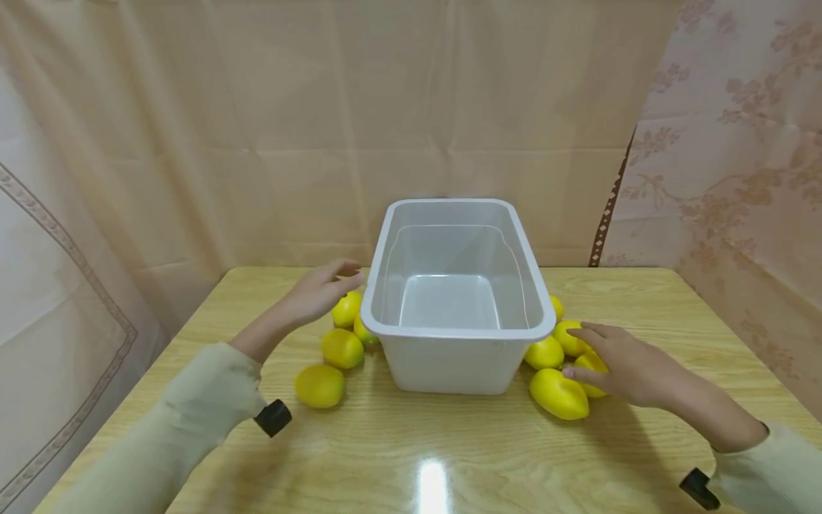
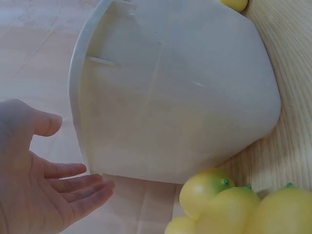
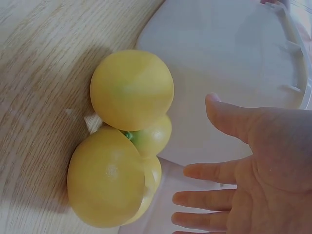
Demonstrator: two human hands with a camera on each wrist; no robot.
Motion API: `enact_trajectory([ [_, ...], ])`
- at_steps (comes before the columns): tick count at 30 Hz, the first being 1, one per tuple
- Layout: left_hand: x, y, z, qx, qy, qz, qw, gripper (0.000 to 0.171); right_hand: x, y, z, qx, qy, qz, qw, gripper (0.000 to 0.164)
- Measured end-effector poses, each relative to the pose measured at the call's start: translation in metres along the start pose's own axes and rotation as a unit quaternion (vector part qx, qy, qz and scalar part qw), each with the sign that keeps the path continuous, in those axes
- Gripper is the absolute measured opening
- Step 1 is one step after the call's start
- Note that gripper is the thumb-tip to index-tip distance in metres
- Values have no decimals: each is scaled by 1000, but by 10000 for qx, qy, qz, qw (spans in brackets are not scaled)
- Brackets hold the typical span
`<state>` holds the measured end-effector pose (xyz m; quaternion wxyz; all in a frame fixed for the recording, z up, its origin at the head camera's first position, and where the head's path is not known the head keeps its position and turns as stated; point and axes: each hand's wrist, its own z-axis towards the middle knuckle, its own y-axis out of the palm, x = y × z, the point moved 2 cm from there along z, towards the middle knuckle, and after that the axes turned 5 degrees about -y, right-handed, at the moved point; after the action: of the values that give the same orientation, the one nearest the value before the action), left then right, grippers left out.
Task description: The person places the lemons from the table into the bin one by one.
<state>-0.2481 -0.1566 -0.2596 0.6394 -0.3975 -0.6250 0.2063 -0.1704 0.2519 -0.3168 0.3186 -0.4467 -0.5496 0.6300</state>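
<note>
A pale grey plastic bin (image 1: 452, 364) stands in the middle of the table, with nothing inside it. My left hand (image 1: 324, 291) is at the bin's left side, fingers extended toward the rim and holding nothing. Below and beside that hand lie several yellow lemons with greenish ends, the nearest lemon (image 1: 320, 386) toward the front. On the right, my right hand (image 1: 632, 360) hovers over another cluster of lemons, thumb and fingers spread and palm bare. A large lemon (image 3: 131, 90) from this cluster lies near the bin wall in the right wrist view.
The wooden table (image 1: 359, 457) ends at the back against a beige curtain (image 1: 308, 143). A floral-patterned cloth (image 1: 738, 143) hangs on the right. Small black devices, one a wrist camera (image 1: 273, 417), sit under both sleeves.
</note>
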Motion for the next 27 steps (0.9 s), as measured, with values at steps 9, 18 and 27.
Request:
enact_trajectory([
  [9, 9, 0, 9, -93, -271, -272, 9992, 59, -3, 4, -1, 39, -122, -97, 9999, 75],
  [18, 9, 5, 19, -175, -465, -1580, 9862, 61, -4, 4, -2, 6, -336, -11, 9994, 73],
  [27, 20, 11, 34, -86, -966, -2383, 9663, 53, 2, 8, -8, -168, -148, 236, 9995, 74],
])
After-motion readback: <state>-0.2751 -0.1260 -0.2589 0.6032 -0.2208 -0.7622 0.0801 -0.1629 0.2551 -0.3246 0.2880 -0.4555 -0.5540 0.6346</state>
